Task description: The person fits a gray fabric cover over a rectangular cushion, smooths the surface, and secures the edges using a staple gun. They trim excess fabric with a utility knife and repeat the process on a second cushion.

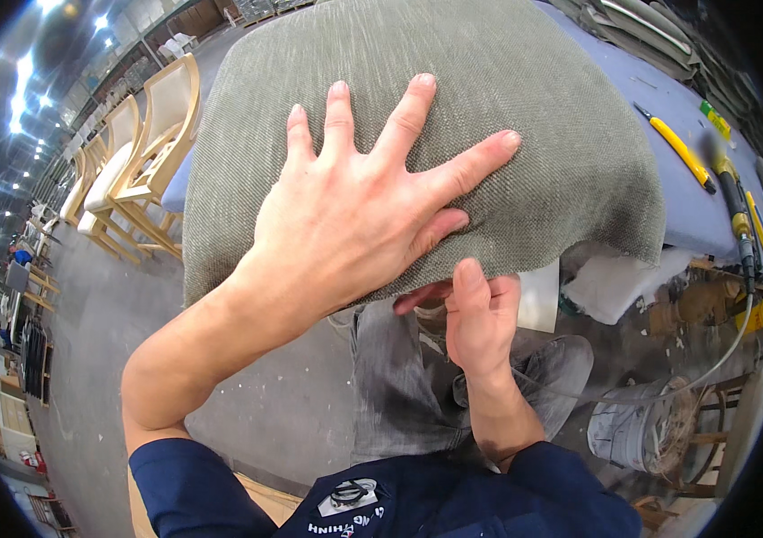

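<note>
A grey-green woven fabric [543, 99] covers a broad padded piece in front of me, its near edge hanging loose at the right corner. My left hand [336, 206] lies flat on top of it, fingers spread wide. Below the near edge, my right hand [482, 327] has its thumb up against the fabric's rim. Its other fingers reach under the cloth and are mostly hidden.
On the blue-covered table [704, 211] at right lie a yellow cutter knife [679, 148] and an air tool [737, 215] with a hose. White padding [623, 282] hangs below. A white bucket [637, 430] stands lower right. Wooden chairs [152, 152] line the left.
</note>
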A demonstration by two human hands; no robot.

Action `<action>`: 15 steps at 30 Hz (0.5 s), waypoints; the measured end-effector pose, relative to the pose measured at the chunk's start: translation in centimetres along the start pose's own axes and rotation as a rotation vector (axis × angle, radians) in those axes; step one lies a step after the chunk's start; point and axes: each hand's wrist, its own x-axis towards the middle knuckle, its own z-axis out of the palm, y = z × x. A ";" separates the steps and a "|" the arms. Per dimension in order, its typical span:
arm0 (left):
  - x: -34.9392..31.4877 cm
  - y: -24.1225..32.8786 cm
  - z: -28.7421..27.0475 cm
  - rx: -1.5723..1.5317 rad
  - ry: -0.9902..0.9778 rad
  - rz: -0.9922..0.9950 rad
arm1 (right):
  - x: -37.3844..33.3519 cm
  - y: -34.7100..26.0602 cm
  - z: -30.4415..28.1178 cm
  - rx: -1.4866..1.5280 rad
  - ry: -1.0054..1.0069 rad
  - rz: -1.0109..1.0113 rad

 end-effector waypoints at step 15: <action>-0.1 -0.1 -0.3 0.011 -0.034 0.012 | -1.9 3.0 -2.5 -0.034 -0.021 -0.158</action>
